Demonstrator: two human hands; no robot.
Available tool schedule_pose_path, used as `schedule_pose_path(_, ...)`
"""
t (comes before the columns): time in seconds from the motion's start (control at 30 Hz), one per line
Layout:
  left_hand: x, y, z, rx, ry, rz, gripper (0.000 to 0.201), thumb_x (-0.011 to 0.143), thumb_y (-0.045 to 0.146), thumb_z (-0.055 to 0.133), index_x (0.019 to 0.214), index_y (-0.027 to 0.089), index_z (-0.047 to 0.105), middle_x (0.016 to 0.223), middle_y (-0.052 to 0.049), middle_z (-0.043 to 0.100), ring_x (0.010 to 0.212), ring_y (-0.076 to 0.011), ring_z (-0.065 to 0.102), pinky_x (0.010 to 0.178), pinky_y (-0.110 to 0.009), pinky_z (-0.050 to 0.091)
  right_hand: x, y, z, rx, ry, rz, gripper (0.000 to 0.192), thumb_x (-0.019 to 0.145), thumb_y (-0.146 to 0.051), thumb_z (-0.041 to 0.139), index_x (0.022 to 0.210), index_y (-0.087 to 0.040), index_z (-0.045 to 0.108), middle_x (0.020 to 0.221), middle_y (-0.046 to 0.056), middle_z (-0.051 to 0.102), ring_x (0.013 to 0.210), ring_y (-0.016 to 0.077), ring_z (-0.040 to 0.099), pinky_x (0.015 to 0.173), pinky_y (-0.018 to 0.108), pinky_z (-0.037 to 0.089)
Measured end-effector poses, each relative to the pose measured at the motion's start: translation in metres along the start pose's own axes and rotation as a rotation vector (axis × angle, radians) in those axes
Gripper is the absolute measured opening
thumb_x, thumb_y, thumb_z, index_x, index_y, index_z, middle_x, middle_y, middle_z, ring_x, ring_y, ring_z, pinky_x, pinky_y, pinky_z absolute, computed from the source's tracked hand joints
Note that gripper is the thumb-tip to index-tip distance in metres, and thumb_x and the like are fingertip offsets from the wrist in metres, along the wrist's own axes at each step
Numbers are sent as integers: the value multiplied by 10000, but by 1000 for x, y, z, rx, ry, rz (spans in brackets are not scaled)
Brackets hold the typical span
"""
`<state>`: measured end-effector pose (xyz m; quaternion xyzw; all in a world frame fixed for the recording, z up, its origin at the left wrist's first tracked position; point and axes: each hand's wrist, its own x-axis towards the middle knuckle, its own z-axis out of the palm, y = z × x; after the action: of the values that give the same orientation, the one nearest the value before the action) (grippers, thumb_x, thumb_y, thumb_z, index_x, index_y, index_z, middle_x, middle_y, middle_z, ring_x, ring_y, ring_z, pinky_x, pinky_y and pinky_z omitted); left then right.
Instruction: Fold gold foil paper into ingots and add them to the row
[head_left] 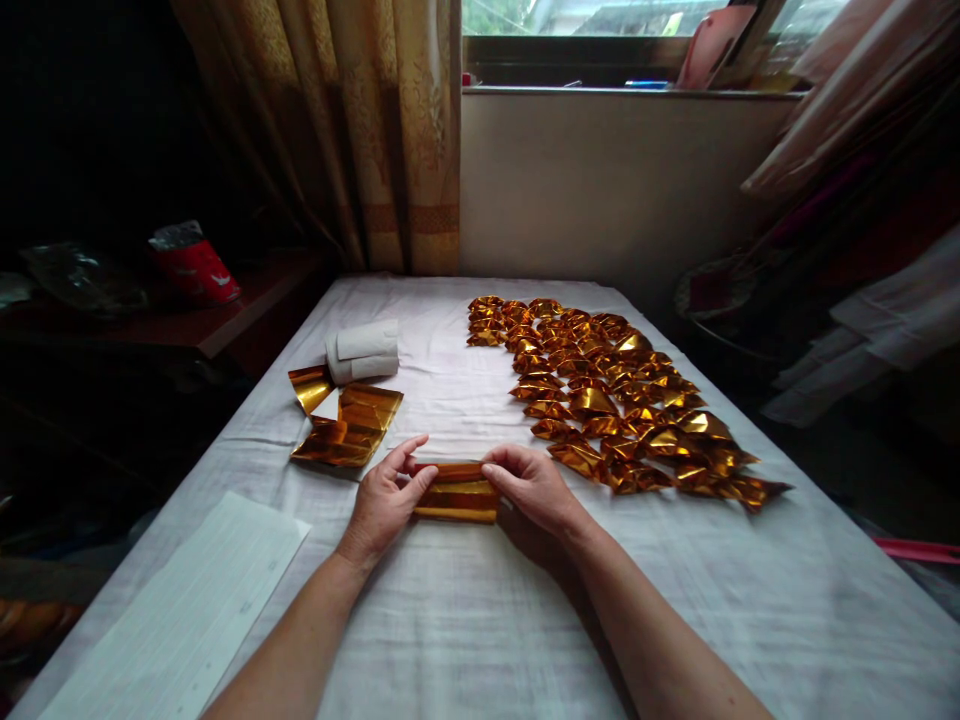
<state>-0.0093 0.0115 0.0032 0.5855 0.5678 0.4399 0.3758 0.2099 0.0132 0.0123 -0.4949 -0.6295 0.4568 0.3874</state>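
A sheet of shiny gold foil paper (457, 500) lies between my hands near the middle of the table, its far edge rolled or folded over. My left hand (390, 490) pinches the left end of that fold between thumb and fingers. At the right end, my right hand (529, 485) grips the same edge, thumb on top. Several flat gold foil sheets (364, 425) rest beyond my left hand, one of them curled up. To the right sit rows of folded gold foil pieces (600, 390) with pointed ends.
A white paper roll (367, 350) lies behind the flat foil sheets. Long white paper (187, 610) covers the table's left front. The table wears a white cloth (427, 300). A red container (195, 265) stands on a side shelf at left; clothes (892, 330) hang at right.
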Motion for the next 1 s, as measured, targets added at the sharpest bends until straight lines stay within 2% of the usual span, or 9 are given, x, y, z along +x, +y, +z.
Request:
schedule_pose_path(0.77,-1,0,0,88,-4,28,397,768,427,656,1077,186,721,673,23,576,568,-98,519,509,-187,408,-1,5,4,-121,69,-44,267,855,-388,513,735,-191,647,667,-10,641,641,136,574,630,236,445)
schedule_pose_path(1.0,-1,-5,2,218,17,102,341,814,411,631,1068,201,722,689,15,614,636,-123,564,589,-211,447,-3,4,8,-287,106,-36,271,887,-370,492,755,-204,660,691,3,671,661,147,607,635,231,429)
